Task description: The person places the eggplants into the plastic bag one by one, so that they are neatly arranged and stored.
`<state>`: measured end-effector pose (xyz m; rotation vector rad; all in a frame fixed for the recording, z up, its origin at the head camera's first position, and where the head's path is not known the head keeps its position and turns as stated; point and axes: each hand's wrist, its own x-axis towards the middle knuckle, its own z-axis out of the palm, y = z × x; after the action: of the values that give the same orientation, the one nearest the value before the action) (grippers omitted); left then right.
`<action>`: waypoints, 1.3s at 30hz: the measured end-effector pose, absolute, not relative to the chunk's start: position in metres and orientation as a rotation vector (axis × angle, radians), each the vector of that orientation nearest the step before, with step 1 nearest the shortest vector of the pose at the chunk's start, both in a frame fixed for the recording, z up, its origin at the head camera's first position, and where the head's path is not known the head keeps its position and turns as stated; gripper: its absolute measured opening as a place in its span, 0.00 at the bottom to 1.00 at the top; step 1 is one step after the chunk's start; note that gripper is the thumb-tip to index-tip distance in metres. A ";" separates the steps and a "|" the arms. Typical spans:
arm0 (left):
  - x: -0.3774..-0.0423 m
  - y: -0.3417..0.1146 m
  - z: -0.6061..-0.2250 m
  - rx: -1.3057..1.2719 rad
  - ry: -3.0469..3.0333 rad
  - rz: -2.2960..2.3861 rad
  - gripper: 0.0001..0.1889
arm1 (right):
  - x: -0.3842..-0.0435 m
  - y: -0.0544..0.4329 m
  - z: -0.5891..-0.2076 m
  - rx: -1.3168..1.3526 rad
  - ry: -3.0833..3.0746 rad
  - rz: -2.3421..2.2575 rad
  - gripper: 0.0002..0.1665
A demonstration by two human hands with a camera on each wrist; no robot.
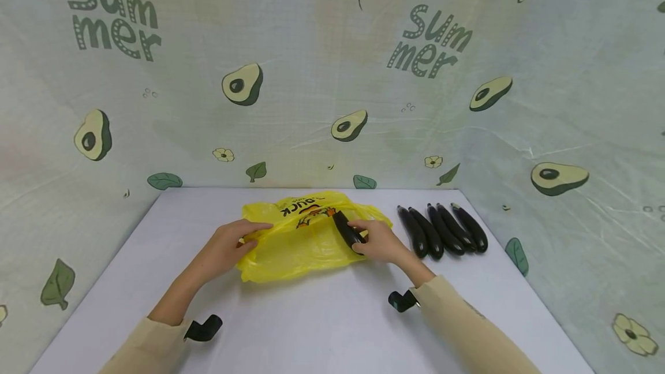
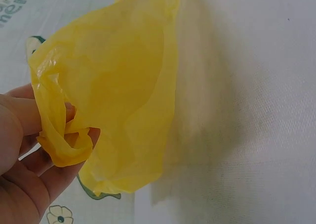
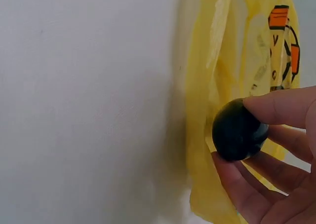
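Note:
A thin yellow plastic bag (image 1: pixel 296 250) with a printed duck lies spread between the hands in the head view. My left hand (image 1: pixel 230 245) pinches its left edge, and in the left wrist view the bunched film (image 2: pixel 66 145) passes between thumb and fingers. My right hand (image 1: pixel 379 240) grips a dark eggplant (image 1: pixel 345 229) at its near end, with the stem end pointing away over the bag's opening. Seen from the right wrist, the eggplant's rounded end (image 3: pixel 237 132) sits between thumb and fingertips, right beside the yellow film.
Several more eggplants (image 1: pixel 447 229) lie side by side on the white table (image 1: pixel 312 328), right of the bag. Behind the table hangs a cloth backdrop (image 1: pixel 291 149) printed with avocados and leaves. Black wrist cameras (image 1: pixel 204 328) show at both sleeves.

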<state>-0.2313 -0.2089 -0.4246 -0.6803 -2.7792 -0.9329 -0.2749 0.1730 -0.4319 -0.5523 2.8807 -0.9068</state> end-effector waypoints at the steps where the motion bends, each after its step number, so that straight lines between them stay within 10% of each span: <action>1: -0.231 -0.209 -0.425 -0.682 -2.779 -0.931 0.26 | -0.276 0.173 -0.434 -0.540 2.882 -0.911 0.33; 39: -0.232 -0.211 -0.427 -0.674 -2.760 -0.962 0.27 | -0.283 0.168 -0.472 -0.286 3.042 -1.085 0.28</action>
<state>-0.2324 -0.2111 -0.4275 -0.6742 -2.7602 -0.9624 -0.2831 0.1679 -0.4715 -0.2860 3.0421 -1.0845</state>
